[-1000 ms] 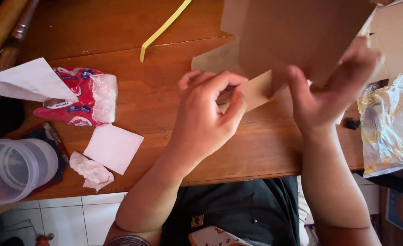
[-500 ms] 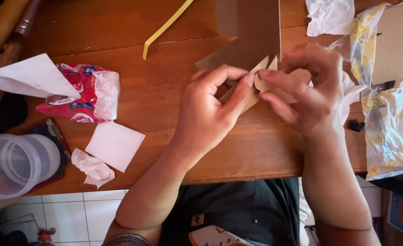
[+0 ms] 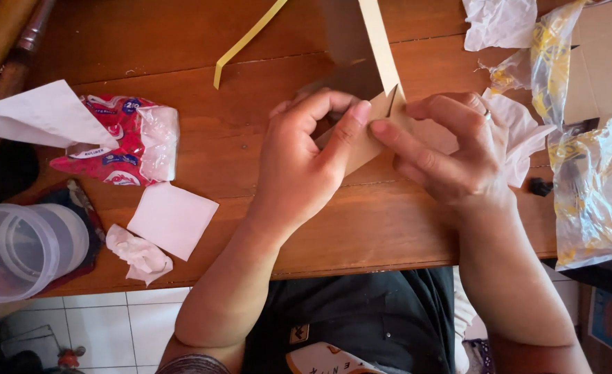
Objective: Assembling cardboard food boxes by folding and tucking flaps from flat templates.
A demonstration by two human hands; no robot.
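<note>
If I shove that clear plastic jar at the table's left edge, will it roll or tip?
The jar lies on its side, partly over the table edge, so a push would likely roll it off. It looks empty and thin-walled, so probably light. The red cloth under it may slow it slightly.

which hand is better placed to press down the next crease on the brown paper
Probably the left hand: its thumb already lies along the folded edge of the brown paper. The right hand only pinches the paper's tip with its fingertips, so it seems better suited to steady it.
</note>
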